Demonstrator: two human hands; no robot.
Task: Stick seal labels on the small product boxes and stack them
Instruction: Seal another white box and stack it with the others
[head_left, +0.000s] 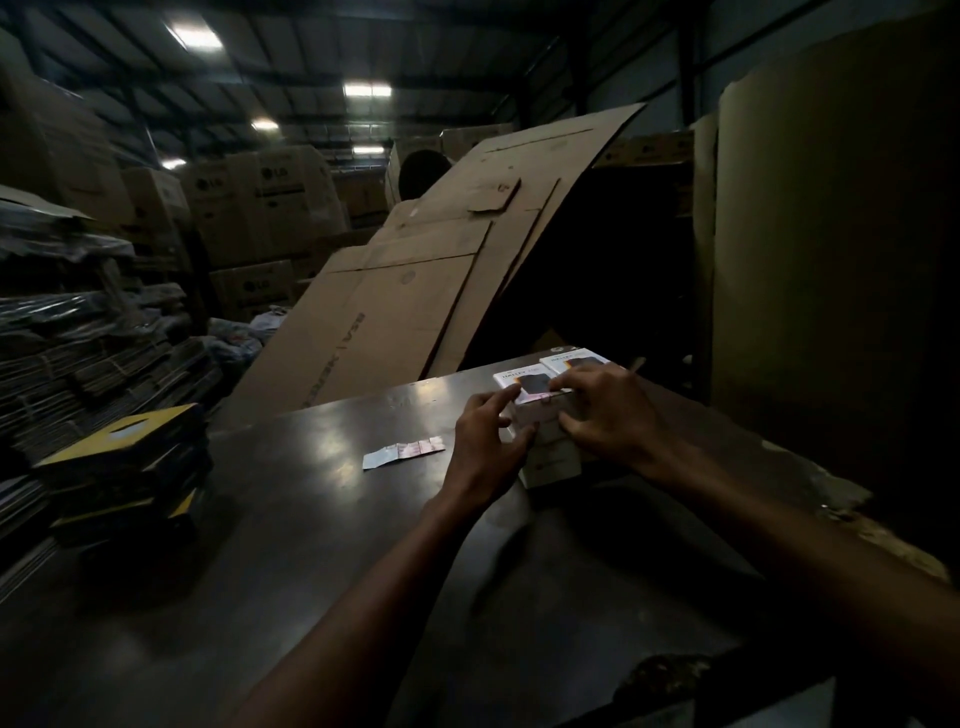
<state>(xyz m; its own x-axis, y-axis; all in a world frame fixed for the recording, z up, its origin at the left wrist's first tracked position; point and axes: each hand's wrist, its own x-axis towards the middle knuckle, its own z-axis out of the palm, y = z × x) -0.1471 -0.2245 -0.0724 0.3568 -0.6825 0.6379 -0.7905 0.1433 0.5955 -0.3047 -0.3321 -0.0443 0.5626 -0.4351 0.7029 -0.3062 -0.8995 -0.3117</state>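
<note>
Gripping the front box stack (550, 441) with both my left hand (485, 447) and right hand (605, 415), fingers curled round it. A label strip (404, 451) lies just left; leaning cardboard (441, 270) blocks what lies behind the table (311, 519). Box print is too dim to read.

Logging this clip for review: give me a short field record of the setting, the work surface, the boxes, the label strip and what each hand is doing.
setting: dim warehouse with large cartons behind
surface: dark table
boxes: stack of small white boxes at the far right of the table, second stack behind it
label strip: strip of labels lying flat, left of the stack
left hand: grips the stack's left side
right hand: fingers on the top box's front edge
label on top box: too dark to tell
</note>
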